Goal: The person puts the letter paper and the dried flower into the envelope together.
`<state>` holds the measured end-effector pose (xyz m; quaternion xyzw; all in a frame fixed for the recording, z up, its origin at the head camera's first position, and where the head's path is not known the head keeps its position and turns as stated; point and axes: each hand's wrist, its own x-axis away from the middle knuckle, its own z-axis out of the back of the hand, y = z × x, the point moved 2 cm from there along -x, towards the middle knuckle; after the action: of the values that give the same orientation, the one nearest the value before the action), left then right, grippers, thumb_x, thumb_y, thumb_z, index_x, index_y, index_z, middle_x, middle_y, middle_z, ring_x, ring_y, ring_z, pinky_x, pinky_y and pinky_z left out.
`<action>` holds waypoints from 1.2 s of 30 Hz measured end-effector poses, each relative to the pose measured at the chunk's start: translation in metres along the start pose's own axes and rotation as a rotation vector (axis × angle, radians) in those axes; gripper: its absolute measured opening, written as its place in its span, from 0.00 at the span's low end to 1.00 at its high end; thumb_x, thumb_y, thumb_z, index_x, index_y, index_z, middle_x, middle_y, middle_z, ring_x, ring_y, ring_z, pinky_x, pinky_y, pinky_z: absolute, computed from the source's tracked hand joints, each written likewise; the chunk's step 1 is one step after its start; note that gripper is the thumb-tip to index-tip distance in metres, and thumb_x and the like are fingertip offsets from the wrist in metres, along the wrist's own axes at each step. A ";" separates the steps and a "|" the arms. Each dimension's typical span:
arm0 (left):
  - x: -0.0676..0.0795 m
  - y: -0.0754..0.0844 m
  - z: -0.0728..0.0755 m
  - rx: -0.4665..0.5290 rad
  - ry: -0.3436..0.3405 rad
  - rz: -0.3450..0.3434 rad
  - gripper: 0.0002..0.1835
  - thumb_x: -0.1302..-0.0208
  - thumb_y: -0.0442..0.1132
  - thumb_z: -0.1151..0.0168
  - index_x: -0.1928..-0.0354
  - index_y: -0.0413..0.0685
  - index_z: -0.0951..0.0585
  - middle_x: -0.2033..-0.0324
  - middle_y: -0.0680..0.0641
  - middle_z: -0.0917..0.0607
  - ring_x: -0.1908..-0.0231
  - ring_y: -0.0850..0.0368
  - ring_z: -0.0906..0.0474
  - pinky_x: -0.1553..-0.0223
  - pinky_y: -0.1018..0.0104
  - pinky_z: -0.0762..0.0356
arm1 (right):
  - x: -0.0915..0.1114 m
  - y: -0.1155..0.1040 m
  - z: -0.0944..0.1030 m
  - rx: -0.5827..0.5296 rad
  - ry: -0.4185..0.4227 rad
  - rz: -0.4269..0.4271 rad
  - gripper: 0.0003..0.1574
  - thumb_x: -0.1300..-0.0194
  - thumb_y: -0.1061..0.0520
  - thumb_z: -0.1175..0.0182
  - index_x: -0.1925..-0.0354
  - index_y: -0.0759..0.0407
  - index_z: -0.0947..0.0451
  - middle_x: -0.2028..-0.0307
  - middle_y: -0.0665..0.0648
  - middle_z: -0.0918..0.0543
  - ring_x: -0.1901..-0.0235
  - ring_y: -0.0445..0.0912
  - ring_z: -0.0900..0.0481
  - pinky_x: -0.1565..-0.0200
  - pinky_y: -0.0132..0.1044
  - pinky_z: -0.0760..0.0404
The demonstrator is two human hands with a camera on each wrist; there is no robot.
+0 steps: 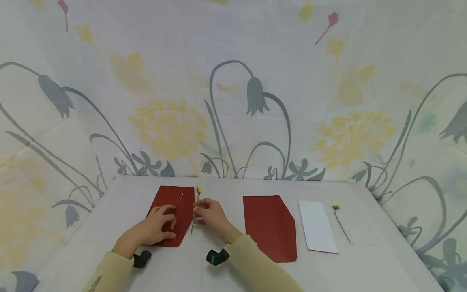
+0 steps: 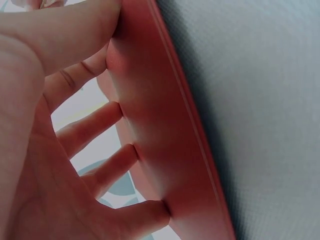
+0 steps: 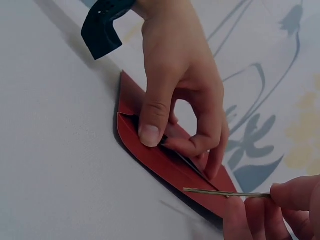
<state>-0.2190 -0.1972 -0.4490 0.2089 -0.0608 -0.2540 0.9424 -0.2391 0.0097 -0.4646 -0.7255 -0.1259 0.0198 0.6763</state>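
Observation:
On the left part of the table, my left hand [image 1: 149, 229] rests on a red envelope [image 1: 163, 195]. In the left wrist view its spread fingertips press on the red paper [image 2: 155, 110]. The right wrist view shows its thumb [image 3: 151, 132] at the parted slit of the envelope [image 3: 142, 150]. Just right of that envelope, my right hand [image 1: 213, 219] pinches the thin stem of a small yellow flower [image 1: 198, 189]. The flower head points away from me, and the cut stem end [image 3: 200, 190] overlaps the envelope in the right wrist view.
A second red envelope [image 1: 268, 223] lies right of centre. Beside it are a white card [image 1: 317, 227] with a red lower edge and another yellow flower [image 1: 336, 207] with a long stem. A flower-printed cloth [image 1: 233, 134] hangs behind the white table [image 1: 219, 280].

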 end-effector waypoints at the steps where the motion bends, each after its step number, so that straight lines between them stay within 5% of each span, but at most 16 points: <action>1: 0.000 0.000 0.000 -0.001 -0.001 0.002 0.16 0.43 0.40 0.26 0.74 0.60 0.28 0.36 0.36 0.32 0.37 0.30 0.40 0.48 0.37 0.28 | -0.001 0.000 -0.002 -0.003 0.003 0.003 0.14 0.32 0.64 0.39 0.50 0.69 0.22 0.65 0.56 0.19 0.67 0.43 0.20 0.64 0.39 0.15; 19: -0.001 -0.002 -0.002 0.004 0.030 0.000 0.17 0.45 0.41 0.24 0.75 0.62 0.27 0.36 0.37 0.30 0.38 0.31 0.39 0.46 0.35 0.30 | -0.016 0.011 -0.032 0.020 0.196 -0.042 0.05 0.32 0.64 0.38 0.58 0.60 0.22 0.69 0.54 0.22 0.71 0.42 0.21 0.72 0.35 0.17; 36: 0.003 -0.007 0.002 0.054 0.127 -0.078 0.19 0.50 0.44 0.21 0.75 0.63 0.28 0.39 0.35 0.29 0.40 0.29 0.37 0.45 0.32 0.32 | -0.022 0.009 -0.049 0.194 0.214 -0.046 0.03 0.37 0.65 0.35 0.65 0.60 0.21 0.75 0.51 0.17 0.77 0.41 0.17 0.74 0.32 0.18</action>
<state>-0.2197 -0.2052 -0.4506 0.2522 0.0004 -0.2753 0.9277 -0.2496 -0.0436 -0.4727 -0.6515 -0.0669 -0.0611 0.7532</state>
